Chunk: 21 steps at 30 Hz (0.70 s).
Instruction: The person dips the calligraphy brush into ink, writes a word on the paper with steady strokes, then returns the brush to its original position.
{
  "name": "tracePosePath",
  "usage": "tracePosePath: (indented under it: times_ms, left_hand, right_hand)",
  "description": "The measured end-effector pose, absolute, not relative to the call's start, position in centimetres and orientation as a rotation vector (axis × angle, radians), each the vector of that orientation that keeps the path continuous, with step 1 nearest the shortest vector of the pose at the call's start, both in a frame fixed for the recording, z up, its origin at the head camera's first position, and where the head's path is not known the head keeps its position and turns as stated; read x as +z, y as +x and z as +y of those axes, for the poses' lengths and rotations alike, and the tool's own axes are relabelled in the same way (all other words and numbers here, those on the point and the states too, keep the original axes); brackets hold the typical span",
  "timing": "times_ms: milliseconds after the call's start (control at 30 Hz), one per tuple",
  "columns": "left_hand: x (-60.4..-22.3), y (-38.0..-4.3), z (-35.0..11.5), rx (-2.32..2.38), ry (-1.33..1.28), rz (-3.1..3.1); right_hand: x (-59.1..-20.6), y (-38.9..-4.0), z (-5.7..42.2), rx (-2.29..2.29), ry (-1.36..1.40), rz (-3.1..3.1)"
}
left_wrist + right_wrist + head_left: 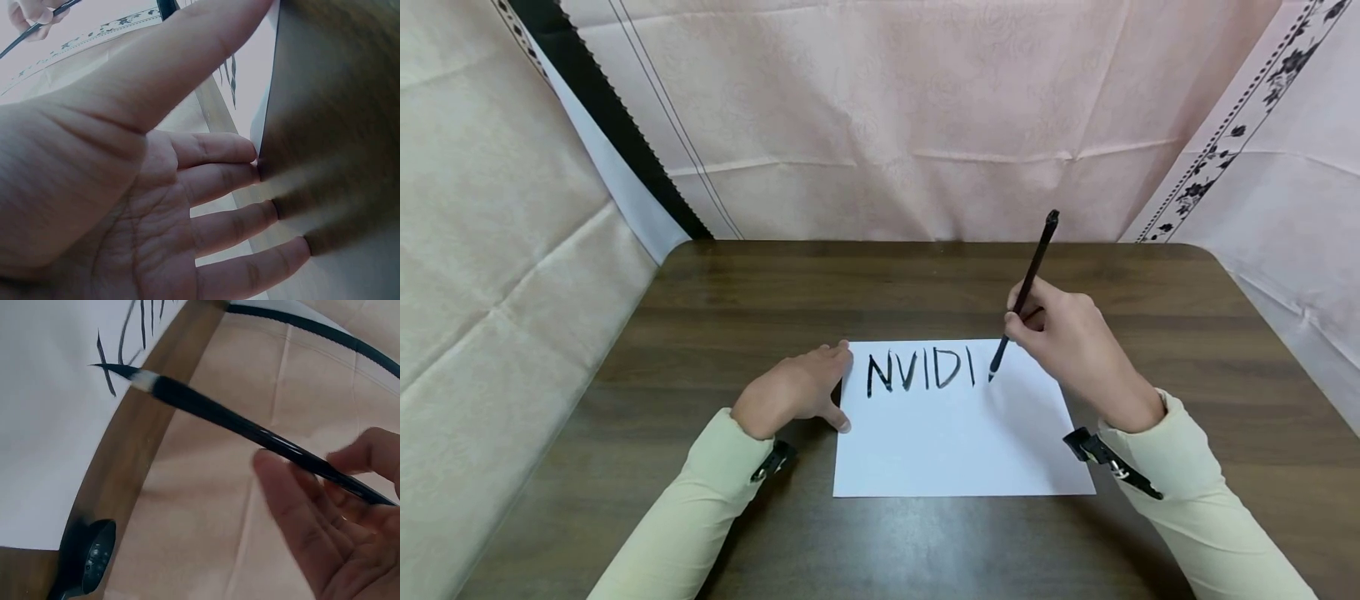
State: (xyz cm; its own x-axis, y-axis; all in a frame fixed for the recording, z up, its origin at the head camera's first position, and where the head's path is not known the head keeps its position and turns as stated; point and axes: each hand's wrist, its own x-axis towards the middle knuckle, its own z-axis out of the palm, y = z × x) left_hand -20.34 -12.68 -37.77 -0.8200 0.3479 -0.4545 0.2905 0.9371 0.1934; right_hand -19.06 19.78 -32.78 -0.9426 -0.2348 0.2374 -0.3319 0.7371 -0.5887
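Observation:
A white sheet of paper [955, 450] lies on the table, with black brush letters [920, 369] reading "NVIDI" along its upper part. My right hand [1067, 333] pinches a black calligraphy brush [1036, 258] by its handle. The dark brush tip [112, 369] points down at the paper, just right of the last stroke; whether it touches cannot be told. At the sheet's left edge rests my left hand [797, 387], its fingers extended in the left wrist view and its thumb [187, 56] on the paper's border.
A black spoon-like vessel [97, 559] with a wet-looking inside stands beside the paper in the right wrist view. The brown wooden table [775, 300] extends around the sheet. Pale cloth [880, 125] hangs behind and at both sides. Dark bands [1120, 467] circle both wrists.

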Motion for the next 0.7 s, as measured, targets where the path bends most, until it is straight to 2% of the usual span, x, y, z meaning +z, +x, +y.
tracePosePath:
  times_ms: [700]
  left_hand:
    - [-37.81,-20.23,-12.62,0.183,0.466,2.607]
  right_hand:
    - [-33.38,-19.69,20.28,0.982,0.492,-2.612]
